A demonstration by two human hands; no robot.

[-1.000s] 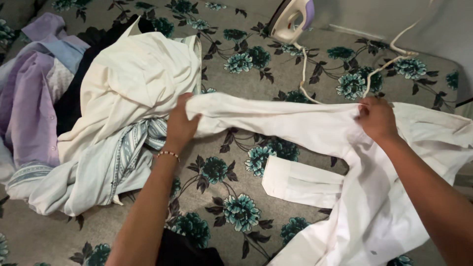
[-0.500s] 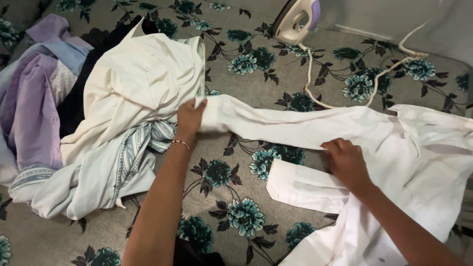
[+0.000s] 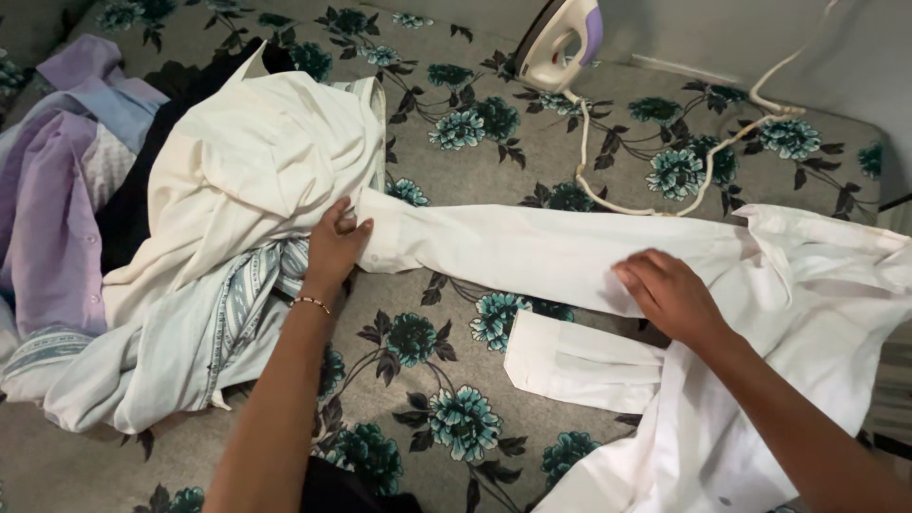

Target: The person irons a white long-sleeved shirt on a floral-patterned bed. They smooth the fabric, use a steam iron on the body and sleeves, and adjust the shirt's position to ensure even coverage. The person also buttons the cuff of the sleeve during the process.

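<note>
Underneath, grey floral cover (image 3: 589, 114), pale wall (image 3: 741, 33).

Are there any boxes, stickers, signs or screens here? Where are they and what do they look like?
No boxes, stickers, signs or screens show anywhere.
There is only cloth and an iron: the left hand grips the cuff end of a white shirt sleeve, and the right hand presses flat on it.
A white and purple iron stands at the top, and a pile of clothes lies at the left.
</note>
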